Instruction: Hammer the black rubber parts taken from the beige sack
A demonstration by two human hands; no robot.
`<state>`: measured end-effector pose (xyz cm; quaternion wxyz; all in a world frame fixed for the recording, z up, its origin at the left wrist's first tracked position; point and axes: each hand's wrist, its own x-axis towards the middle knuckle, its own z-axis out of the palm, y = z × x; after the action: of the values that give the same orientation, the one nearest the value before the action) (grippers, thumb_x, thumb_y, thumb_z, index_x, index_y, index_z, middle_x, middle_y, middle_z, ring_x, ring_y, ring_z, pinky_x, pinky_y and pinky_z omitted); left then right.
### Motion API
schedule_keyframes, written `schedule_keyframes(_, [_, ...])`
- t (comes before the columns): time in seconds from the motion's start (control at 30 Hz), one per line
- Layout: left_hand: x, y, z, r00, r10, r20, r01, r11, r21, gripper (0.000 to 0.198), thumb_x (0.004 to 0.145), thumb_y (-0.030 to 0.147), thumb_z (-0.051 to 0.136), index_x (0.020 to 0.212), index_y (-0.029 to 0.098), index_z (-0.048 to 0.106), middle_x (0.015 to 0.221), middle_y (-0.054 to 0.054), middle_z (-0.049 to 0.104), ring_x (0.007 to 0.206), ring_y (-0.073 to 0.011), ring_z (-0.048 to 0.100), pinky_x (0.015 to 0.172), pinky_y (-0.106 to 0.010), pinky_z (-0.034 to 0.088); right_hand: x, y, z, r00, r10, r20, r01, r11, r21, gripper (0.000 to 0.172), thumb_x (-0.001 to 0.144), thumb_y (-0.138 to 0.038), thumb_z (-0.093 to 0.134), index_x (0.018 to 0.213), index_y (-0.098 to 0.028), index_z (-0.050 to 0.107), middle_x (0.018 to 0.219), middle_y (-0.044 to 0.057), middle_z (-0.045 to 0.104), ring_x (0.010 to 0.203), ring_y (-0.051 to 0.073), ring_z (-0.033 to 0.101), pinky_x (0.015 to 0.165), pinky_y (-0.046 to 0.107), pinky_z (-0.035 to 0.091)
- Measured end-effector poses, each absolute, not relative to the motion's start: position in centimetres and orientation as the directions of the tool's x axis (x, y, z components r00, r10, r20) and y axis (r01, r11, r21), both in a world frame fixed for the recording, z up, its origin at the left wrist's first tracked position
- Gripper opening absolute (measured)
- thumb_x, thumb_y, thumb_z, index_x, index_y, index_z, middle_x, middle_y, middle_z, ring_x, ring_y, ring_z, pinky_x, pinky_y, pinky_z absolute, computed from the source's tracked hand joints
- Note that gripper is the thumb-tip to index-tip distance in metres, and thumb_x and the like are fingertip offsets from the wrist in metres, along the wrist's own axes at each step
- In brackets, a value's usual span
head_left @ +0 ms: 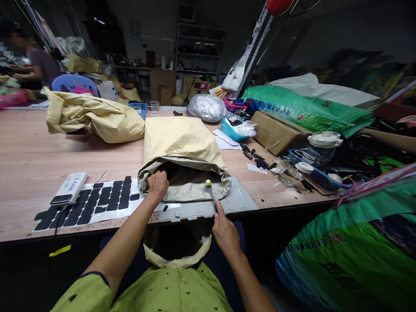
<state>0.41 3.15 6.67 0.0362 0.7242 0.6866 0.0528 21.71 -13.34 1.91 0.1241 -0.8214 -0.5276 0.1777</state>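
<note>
A cream woven sack [182,141] lies on the table in front of me, its grey-lined mouth turned toward me and its inside dark. At the left of this mouth is my left hand [157,184], closed like a fist, its fingertips hidden. My right hand [225,232], below the mouth's right side, is wrapped round a slim tool [212,193] with a dark handle, a metal shaft and a round yellow-green tip. The tip is in front of the opening. Left of the sack lies a white sheet of black stickers [112,197]. A second cream sack [100,115] lies behind it.
A white box-shaped device [69,189] with a cable sits left. A clear plastic bag [207,107], carton [276,130], black pieces [260,160] and lidded jar [325,145] line the right. A large green sack [354,242] stands beside the table. A person [40,65] sits far left.
</note>
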Motion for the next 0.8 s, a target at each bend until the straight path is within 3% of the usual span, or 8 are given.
schedule_keyframes(0.23, [-0.1, 2.1, 5.4, 0.055, 0.994, 0.092, 0.978, -0.072, 0.196, 0.028, 0.088, 0.021, 0.046, 0.107, 0.013, 0.065, 0.103, -0.016, 0.065, 0.093, -0.0292, 0.066, 0.075, -0.036, 0.049, 21.7, -13.3, 2.1, 0.380, 0.910, -0.169, 0.821, -0.415, -0.391, 0.057, 0.098, -0.030, 0.030, 0.154, -0.031, 0.022, 0.099, 0.008, 0.072, 0.082, 0.021, 0.068, 0.066, 0.026, 0.039])
schedule_keyframes(0.37, [-0.4, 0.3, 5.4, 0.110, 0.957, 0.267, 0.930, -0.194, 0.312, 0.034, 0.089, 0.023, 0.048, 0.120, 0.018, 0.060, 0.113, -0.012, 0.061, 0.098, -0.0244, 0.062, 0.079, -0.032, 0.047, 21.6, -13.3, 2.1, 0.386, 0.910, -0.152, 0.825, -0.414, -0.384, 0.057, 0.098, -0.030, 0.032, 0.154, -0.031, 0.023, 0.100, 0.008, 0.072, 0.081, 0.020, 0.067, 0.066, 0.026, 0.038])
schedule_keyframes(0.43, [-0.6, -1.3, 5.3, 0.142, 0.941, 0.309, 0.878, -0.263, 0.399, 0.028, 0.090, 0.025, 0.049, 0.114, 0.019, 0.062, 0.106, -0.008, 0.062, 0.090, -0.0199, 0.062, 0.076, -0.029, 0.046, 21.6, -13.3, 2.1, 0.381, 0.913, -0.147, 0.827, -0.407, -0.389, 0.057, 0.098, -0.029, 0.032, 0.154, -0.030, 0.024, 0.100, 0.007, 0.072, 0.080, 0.019, 0.066, 0.066, 0.025, 0.038])
schedule_keyframes(0.57, [-1.2, -4.5, 4.6, 0.328, 0.932, 0.156, 0.789, -0.361, 0.497, 0.018, 0.086, 0.037, 0.061, 0.085, 0.019, 0.065, 0.078, -0.002, 0.060, 0.070, -0.0161, 0.057, 0.066, -0.027, 0.042, 21.6, -13.4, 2.1, 0.388, 0.910, -0.147, 0.831, -0.414, -0.372, 0.057, 0.097, -0.029, 0.034, 0.154, -0.026, 0.026, 0.094, 0.009, 0.072, 0.075, 0.018, 0.065, 0.064, 0.025, 0.037])
schedule_keyframes(0.67, [-1.6, -5.6, 3.8, 0.462, 0.886, 0.044, 0.749, -0.416, 0.516, 0.015, 0.083, 0.034, 0.066, 0.080, 0.019, 0.065, 0.079, -0.002, 0.061, 0.074, -0.0169, 0.057, 0.066, -0.027, 0.040, 21.7, -13.4, 2.0, 0.390, 0.912, -0.130, 0.838, -0.410, -0.359, 0.057, 0.097, -0.030, 0.035, 0.154, -0.028, 0.026, 0.093, 0.008, 0.072, 0.073, 0.018, 0.064, 0.064, 0.025, 0.037])
schedule_keyframes(0.8, [-2.0, -5.5, 3.0, 0.487, 0.873, 0.037, 0.711, -0.421, 0.563, 0.010, 0.084, 0.028, 0.064, 0.079, 0.019, 0.066, 0.080, -0.003, 0.061, 0.077, -0.0171, 0.057, 0.071, -0.028, 0.042, 21.7, -13.4, 2.1, 0.386, 0.913, -0.130, 0.844, -0.407, -0.350, 0.058, 0.097, -0.030, 0.036, 0.154, -0.029, 0.026, 0.094, 0.008, 0.072, 0.073, 0.018, 0.064, 0.064, 0.025, 0.037])
